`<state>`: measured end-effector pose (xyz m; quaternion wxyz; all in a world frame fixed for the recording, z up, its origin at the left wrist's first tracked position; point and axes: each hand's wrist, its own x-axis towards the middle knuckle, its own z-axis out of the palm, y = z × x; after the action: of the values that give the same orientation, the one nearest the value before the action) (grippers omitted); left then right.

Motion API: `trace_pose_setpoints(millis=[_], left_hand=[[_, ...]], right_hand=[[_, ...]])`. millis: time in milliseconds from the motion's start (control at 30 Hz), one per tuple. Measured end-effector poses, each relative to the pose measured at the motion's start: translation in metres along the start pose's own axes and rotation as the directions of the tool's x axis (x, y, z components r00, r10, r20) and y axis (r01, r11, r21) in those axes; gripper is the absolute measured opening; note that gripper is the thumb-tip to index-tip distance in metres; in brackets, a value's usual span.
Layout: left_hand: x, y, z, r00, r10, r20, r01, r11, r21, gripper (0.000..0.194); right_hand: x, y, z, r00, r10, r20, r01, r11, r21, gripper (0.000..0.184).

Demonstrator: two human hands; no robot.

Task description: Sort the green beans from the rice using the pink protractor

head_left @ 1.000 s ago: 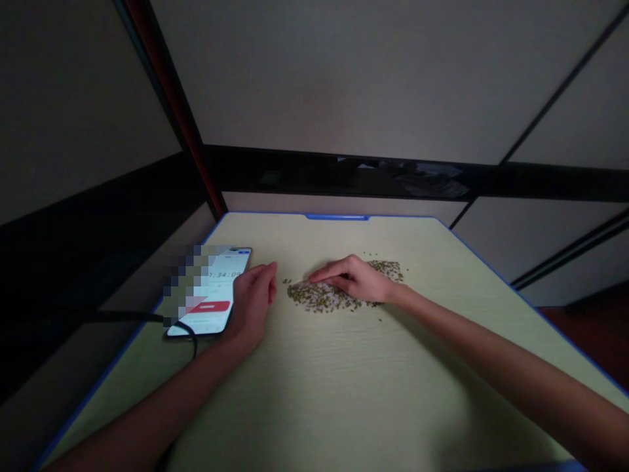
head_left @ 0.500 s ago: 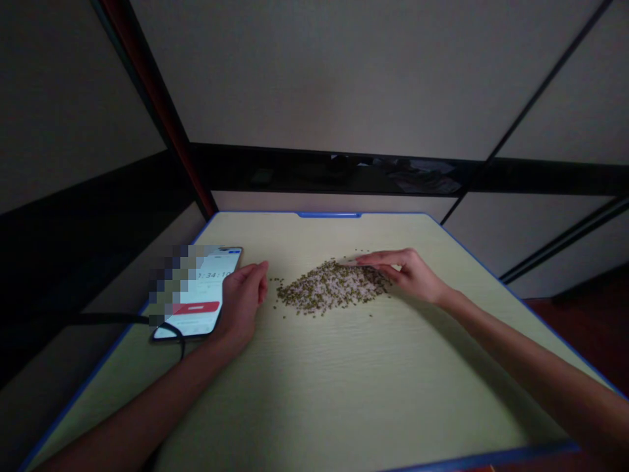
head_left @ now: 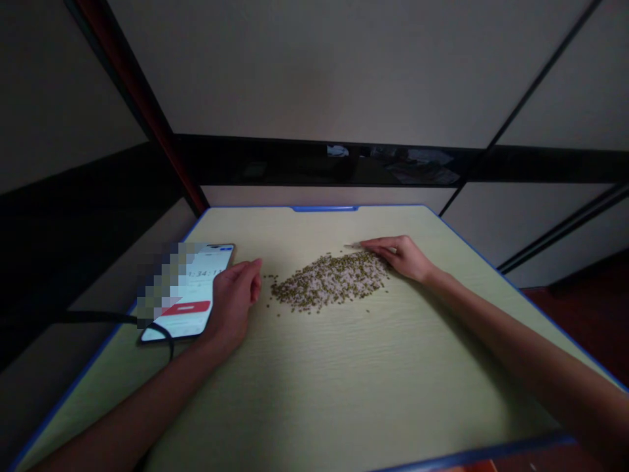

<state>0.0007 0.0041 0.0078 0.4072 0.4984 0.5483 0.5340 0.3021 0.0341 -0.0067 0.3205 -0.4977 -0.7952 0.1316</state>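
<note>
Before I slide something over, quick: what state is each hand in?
Left hand: curled closed; anything inside is hidden.
Right hand: closed on a thin pale item.

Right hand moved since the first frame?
Yes, the right hand shifted rightward and farther from the wearer, judged against the blue tab on the tabletop.

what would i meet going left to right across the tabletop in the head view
The lit phone, the left hand, the spread pile of small green and pale bits, the right hand.
</note>
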Motion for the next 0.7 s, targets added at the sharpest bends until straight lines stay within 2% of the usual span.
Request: trace_pose_setpoints(millis=[167,467,700], left_hand=[[0.000,0.000,0.000,1.000,-0.014,-0.003,0.014,0.998,-0.063,0.030],[0.001,0.000,0.001,1.000,-0.019,-0.002,0.019,0.996,-0.083,0.031],[0.001,0.001,0.002,0.999,-0.036,-0.011,0.036,0.997,-0.069,0.032]], right_hand=[[-0.018,-0.010,-0.003,0.999,-0.020,0.040,0.019,1.000,0.013,0.032],[-0.048,-0.028,-0.008,1.000,0.009,-0.006,-0.009,0.999,0.042,0.033],[-0.073,-0.044,-0.017,0.997,-0.064,0.033,0.062,0.996,0.059,0.034]])
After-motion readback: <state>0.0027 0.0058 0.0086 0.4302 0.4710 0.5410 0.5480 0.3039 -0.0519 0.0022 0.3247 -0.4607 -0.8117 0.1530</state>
